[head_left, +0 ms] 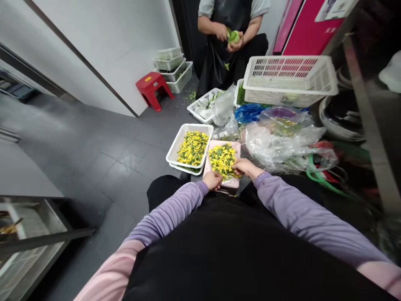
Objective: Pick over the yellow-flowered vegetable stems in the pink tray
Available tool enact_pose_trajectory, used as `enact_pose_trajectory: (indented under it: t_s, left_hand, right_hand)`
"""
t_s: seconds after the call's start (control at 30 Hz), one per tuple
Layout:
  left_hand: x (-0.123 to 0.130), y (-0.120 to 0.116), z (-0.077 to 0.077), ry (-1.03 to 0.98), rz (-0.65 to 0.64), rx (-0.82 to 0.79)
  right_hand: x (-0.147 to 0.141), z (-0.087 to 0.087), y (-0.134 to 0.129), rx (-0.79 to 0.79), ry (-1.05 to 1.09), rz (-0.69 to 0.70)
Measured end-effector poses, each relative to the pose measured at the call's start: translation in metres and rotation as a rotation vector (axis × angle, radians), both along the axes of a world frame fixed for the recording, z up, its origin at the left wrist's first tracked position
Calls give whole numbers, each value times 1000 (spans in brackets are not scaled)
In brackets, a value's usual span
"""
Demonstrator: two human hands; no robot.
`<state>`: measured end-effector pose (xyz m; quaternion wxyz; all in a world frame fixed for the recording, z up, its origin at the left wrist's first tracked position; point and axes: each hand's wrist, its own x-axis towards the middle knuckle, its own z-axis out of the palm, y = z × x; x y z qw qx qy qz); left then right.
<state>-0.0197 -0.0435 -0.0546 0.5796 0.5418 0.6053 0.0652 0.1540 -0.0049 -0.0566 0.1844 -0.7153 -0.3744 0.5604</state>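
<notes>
A pink tray (236, 146) lies low in front of me, heaped with yellow flowers and green stems (222, 158). At its near left corner, my left hand (213, 180) has its fingers pressed together at the edge of the heap; what they hold is too small to make out. My right hand (244, 167) pinches at the right side of the heap, its fingertips on the flowers. Just left of the tray, a white basket (171, 153) holds more yellow flowers and stands on another basket with greens.
Opposite, a person (232, 21) peels a green vegetable. Plastic bags (269, 142) lie to the right, below a large white crate (290, 88). Behind on the left are a red stool (153, 83) and stacked baskets (181, 77). A metal rack (46, 238) stands at the lower left.
</notes>
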Motion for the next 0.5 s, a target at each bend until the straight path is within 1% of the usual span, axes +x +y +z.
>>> enact_pose_trajectory:
  t_s: [0.13, 0.27, 0.3, 0.33, 0.37, 0.43, 0.5]
  left_hand:
    - [14, 4, 6, 19, -7, 123]
    - [24, 10, 15, 16, -31, 372]
    - [26, 12, 17, -1, -34, 409]
    - [27, 13, 20, -29, -33, 403]
    - [28, 14, 22, -71, -26, 354]
    - [31, 14, 29, -183, 20, 176]
    - [33, 15, 36, -318, 112, -5]
  right_hand:
    - [2, 17, -7, -34, 247, -98]
    - [6, 32, -11, -72, 423, -124]
    - [8, 34, -11, -84, 468, -121]
    - [11, 36, -12, -96, 522, -119]
    - [13, 38, -12, -106, 585, -118]
    - [18, 40, -12, -116, 715, -118]
    - [21, 43, -11, -109, 801, -117]
